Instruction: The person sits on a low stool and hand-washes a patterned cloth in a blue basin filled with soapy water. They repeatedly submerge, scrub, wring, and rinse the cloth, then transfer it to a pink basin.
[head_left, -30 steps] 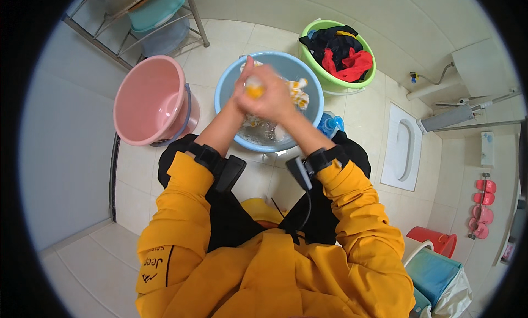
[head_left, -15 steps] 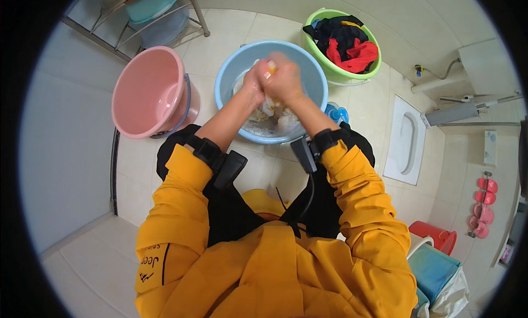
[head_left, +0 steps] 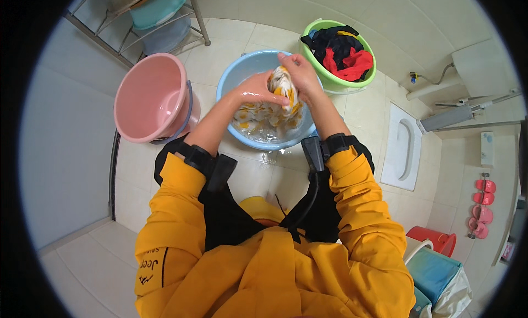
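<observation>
- The bunched cloth (head_left: pixel 285 87) lies between both hands over the basin (head_left: pixel 234 70), its long axis pointing away from the person.
- The left hand (head_left: pixel 256 89), half curled, grips its left.
- The right hand (head_left: pixel 304 77), fingers bent, holds its right.

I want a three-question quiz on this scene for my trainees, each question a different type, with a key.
1. True or false: the left hand and the right hand both touch the white-and-yellow cloth.
2. Which container holds the red and dark clothes? a) pink bucket b) green bucket c) blue basin
3. Fill in: the squat toilet lies toward the person's ____ side.
Key: 1. True. 2. b. 3. Right.
</observation>
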Motion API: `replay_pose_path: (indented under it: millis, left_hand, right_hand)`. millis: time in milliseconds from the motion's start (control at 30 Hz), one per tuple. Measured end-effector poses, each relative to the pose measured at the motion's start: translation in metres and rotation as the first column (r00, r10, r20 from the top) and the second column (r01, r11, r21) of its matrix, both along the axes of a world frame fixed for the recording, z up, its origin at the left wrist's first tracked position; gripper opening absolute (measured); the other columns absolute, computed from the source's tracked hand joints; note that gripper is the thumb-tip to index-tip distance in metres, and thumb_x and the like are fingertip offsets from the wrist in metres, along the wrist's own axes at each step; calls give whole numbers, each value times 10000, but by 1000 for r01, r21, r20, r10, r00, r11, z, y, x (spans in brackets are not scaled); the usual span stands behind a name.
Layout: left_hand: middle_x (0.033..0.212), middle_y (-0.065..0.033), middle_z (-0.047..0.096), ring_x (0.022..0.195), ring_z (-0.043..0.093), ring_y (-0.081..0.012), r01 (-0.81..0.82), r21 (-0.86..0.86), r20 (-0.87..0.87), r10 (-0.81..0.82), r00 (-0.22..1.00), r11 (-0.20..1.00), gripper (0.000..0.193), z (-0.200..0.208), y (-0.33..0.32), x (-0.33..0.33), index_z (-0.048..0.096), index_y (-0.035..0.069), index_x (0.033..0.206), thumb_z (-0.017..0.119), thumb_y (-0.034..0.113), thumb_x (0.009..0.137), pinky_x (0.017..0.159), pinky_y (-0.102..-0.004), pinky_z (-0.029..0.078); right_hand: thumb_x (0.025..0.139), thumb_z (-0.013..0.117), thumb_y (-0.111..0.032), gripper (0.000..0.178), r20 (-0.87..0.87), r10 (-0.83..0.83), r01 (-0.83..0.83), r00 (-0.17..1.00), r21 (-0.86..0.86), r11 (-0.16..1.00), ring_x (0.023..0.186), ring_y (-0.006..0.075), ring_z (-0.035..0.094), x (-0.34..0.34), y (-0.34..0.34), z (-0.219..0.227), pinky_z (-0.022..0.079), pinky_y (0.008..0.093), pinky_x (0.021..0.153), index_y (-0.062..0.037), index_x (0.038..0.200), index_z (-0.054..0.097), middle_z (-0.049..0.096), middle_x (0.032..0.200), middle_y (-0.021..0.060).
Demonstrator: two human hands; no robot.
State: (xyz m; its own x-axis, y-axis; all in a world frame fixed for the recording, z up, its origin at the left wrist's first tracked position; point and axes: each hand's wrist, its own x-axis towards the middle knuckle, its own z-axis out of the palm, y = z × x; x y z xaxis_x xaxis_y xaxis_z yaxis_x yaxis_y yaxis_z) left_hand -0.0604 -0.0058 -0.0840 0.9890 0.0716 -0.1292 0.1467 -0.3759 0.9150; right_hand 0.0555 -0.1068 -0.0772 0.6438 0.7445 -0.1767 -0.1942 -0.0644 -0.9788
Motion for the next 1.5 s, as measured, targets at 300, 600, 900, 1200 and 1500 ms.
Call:
replay_pose_path:
  millis: [300,600,900,1200,1500]
  left_hand:
    - [864,-76,588,765,570,-169,-302,-372,51,344,938,878,408,26,4,-10,534,-8,967,636,60,577,720,-265,450]
    - [894,-116,572,814,578,-217,-110,-916,110,506,856,385,363,37,33,-28,482,-32,1017,519,7,658,744,-314,478]
    - [995,-116,544,928,545,-234,-330,-929,-220,470,855,165,274,-13,25,-7,490,86,1043,521,155,779,726,-421,480]
    - [868,-80,568,773,565,-211,-289,-941,-337,584,738,-178,376,-29,-23,22,535,66,928,438,413,820,717,-358,469]
    - [783,-64,573,696,566,-206,-204,-971,-239,498,834,-124,200,-43,-14,20,536,97,822,436,265,782,664,-343,474]
  right_hand:
    - [687,680,-248,731,-232,606,-585,761,159,795,1117,167,372,13,-18,-19,289,310,934,-81,1273,276,413,1198,50]
    - [637,652,-152,375,184,231,-188,955,-220,957,708,124,553,4,-8,-59,442,251,688,-33,981,563,596,855,37]
    - [668,426,-31,345,28,-273,243,962,373,895,797,209,541,18,-4,7,458,319,713,-31,1012,448,545,891,106]
    - [671,556,-239,182,917,-64,43,393,52,998,731,299,550,-35,11,1,454,373,635,-82,765,549,565,827,129]
    - [741,506,-188,160,942,38,-141,333,10,990,647,346,532,-38,8,-6,428,403,553,-40,683,527,543,685,159]
